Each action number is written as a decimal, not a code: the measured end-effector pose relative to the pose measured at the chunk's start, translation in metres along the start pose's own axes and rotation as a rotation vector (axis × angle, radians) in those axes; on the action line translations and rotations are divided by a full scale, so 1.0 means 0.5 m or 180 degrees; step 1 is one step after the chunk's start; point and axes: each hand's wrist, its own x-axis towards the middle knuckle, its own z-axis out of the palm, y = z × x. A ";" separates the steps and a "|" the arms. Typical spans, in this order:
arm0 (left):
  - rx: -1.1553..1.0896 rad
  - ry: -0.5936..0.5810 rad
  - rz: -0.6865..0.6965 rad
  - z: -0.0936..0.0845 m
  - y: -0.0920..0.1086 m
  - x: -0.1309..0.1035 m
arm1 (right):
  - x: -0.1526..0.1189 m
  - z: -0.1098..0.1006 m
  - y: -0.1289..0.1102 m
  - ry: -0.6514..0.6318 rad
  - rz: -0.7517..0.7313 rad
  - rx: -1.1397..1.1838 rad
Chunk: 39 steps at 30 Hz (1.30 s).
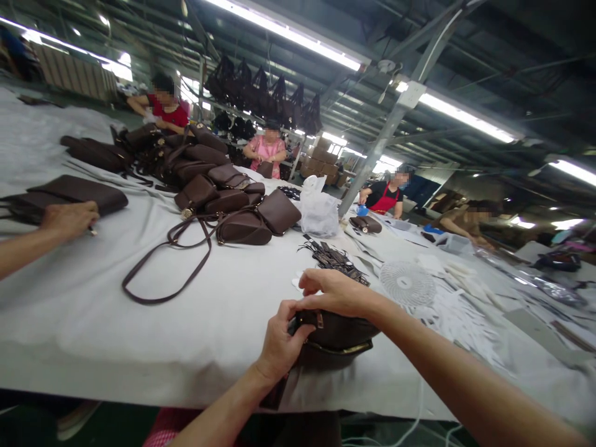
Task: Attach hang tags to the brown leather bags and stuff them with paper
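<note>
A dark brown handbag (342, 338) lies at the table's front edge, its zipper edge with metal teeth facing me. My left hand (282, 338) is closed on the bag's left end, thumb on top near a small metal fitting. Over that same end curls my right hand (330, 292), fingers bent down against the bag; its fingertips are partly hidden. A brown strap or flap (277, 394) hangs below my left hand. Just beyond my right hand is a heap of small dark tags (333, 257).
A pile of brown handbags (200, 155) covers the table's back left, a looped strap (162, 298) in front. At far left a co-worker's hand (69, 220) rests on another bag (88, 192). A white fan (407, 282) and white strips lie right. Several people work beyond.
</note>
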 end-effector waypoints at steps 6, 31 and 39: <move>0.0372 -0.0566 0.0804 -0.019 0.009 0.013 | -0.077 0.057 0.112 0.0510 -0.0184 0.0090; 0.0653 -0.1255 -0.0436 -0.031 0.141 0.102 | -0.133 0.223 0.065 0.2271 0.0103 0.0479; 0.0220 -0.1263 -0.0738 -0.038 0.126 0.111 | -0.062 0.276 0.012 0.3499 0.0424 0.0994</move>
